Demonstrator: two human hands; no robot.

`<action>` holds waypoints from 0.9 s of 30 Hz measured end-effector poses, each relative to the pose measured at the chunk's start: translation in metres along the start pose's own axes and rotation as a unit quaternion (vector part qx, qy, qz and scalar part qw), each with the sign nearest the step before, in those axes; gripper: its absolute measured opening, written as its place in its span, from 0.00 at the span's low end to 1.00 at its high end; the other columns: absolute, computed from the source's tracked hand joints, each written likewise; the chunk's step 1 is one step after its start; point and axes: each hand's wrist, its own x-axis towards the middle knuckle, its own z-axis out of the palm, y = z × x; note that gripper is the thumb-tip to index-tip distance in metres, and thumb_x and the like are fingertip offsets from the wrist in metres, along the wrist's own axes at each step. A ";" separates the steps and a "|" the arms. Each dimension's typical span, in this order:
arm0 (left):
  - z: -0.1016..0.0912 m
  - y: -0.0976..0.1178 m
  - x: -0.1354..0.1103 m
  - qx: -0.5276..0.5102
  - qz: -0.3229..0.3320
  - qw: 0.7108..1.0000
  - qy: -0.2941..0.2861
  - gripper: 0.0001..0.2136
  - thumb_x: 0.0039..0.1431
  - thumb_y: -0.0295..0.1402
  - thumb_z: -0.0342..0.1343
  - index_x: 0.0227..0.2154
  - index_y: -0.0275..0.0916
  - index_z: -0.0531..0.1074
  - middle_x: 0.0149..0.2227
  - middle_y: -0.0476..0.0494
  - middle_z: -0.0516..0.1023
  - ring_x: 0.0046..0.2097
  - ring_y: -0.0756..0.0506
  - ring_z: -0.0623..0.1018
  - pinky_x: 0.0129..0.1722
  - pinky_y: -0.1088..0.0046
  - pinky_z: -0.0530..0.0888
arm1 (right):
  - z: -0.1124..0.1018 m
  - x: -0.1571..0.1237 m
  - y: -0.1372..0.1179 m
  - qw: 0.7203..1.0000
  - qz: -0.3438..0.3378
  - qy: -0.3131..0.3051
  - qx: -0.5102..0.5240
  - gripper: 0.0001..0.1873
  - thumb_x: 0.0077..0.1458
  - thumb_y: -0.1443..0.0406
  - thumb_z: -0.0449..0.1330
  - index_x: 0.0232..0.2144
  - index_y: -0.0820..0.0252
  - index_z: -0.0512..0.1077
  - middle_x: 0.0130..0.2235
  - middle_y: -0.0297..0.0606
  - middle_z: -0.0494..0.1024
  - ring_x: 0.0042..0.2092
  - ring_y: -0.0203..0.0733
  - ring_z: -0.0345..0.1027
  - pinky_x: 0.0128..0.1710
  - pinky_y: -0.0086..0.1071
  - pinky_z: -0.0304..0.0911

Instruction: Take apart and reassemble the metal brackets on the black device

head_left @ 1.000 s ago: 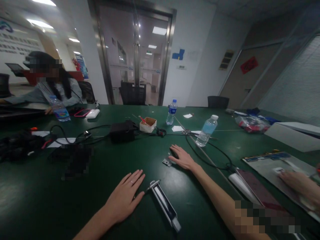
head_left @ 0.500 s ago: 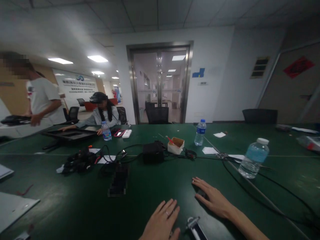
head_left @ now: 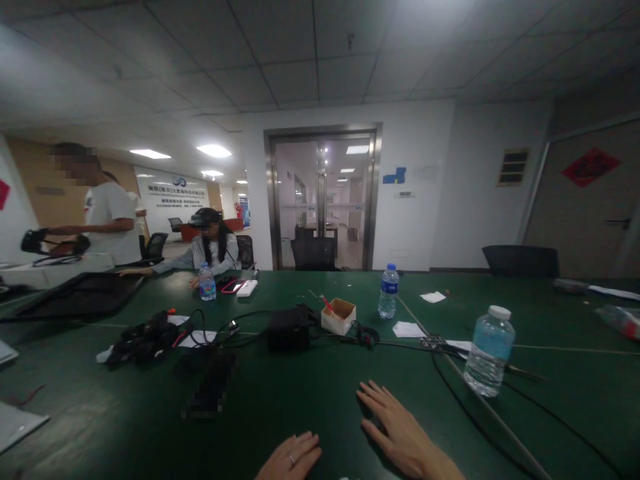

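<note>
My left hand [head_left: 291, 459] lies flat on the dark green table [head_left: 125, 413] at the bottom edge of the view, a ring on one finger, fingers stretched out and holding nothing. My right hand [head_left: 395, 430] rests palm down just to its right, fingers spread, also holding nothing. A clear water bottle [head_left: 489, 351] stands to the right of my right hand. A black cable [head_left: 450, 393] runs across the table past it.
A small cardboard box [head_left: 339, 315], a black pouch [head_left: 288, 329], a second bottle [head_left: 388, 291], paper slips and tangled cables sit mid-table. A seated person [head_left: 210, 243] and a standing person [head_left: 107, 223] are at the far left. Glass doors [head_left: 323, 200] stand behind.
The view has tilted up, so the metal part and bracket on the table have dropped out of sight. Both hands stay flat on the table and now show only at the bottom edge.
</note>
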 end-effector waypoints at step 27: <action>-0.018 0.063 -0.055 0.017 -0.111 0.986 0.120 0.07 0.61 0.31 0.49 0.39 0.37 0.71 0.44 0.42 0.71 0.46 0.45 0.70 0.46 0.69 0.68 | 0.050 -0.087 -0.011 0.988 0.102 0.107 -0.050 0.31 0.56 0.51 0.45 0.54 0.57 0.70 0.60 0.39 0.64 0.60 0.49 0.59 0.61 0.43 0.55</action>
